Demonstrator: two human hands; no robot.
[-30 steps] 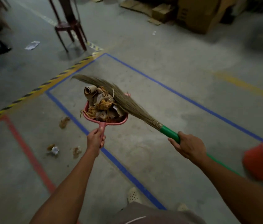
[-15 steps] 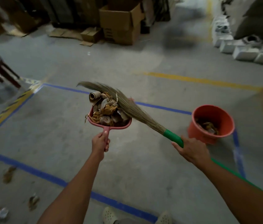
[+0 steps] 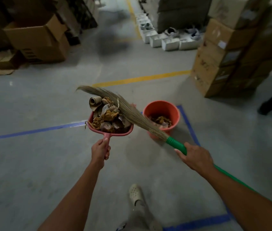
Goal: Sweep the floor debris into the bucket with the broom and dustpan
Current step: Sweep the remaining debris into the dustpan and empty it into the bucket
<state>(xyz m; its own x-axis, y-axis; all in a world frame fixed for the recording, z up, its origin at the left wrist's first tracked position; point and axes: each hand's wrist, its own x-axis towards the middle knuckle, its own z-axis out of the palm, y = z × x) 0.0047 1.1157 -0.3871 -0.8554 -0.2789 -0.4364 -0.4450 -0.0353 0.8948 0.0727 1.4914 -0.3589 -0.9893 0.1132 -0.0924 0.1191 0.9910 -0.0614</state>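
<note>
My left hand (image 3: 100, 150) is gripping the full dustpan (image 3: 106, 137) flat. My right hand (image 3: 194, 157) is gripping the broom (image 3: 131, 114), laying it over the debris (image 3: 106, 115) so nothing is spilling, I think. The bucket (image 3: 161, 109) is sitting just beside it.

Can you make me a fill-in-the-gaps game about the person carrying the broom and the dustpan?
1. The left hand holds the pink dustpan by its ____.
2. The right hand holds the broom by its ____ stick.
3. The debris heaped in the dustpan is covered by the broom's ____.
4. The orange bucket stands on the floor to the ____ of the dustpan.

Missing words: handle, green, bristles, right.
</note>
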